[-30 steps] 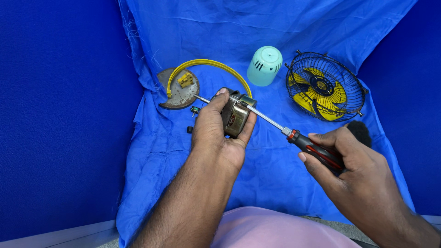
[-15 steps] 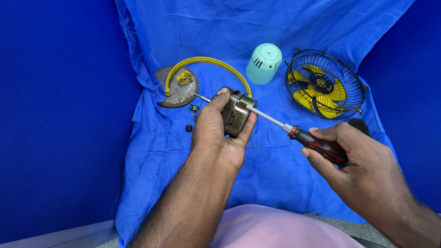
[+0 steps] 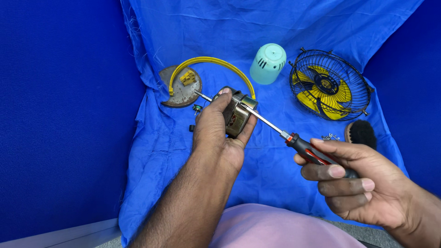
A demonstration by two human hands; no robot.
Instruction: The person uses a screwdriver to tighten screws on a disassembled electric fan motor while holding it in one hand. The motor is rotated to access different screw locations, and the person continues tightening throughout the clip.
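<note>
Hands (image 3: 220, 133) on motor (image 3: 236, 115), screwdriver (image 3: 294, 140).

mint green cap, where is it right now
In the head view the mint green cap stands on the blue cloth at upper centre, just left of the fan cage and right of the yellow arc.

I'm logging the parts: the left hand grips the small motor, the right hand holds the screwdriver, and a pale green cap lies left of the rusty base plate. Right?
Not quite. In the head view the pale green cap lies right of the rusty base plate, beside the fan cage.
</note>
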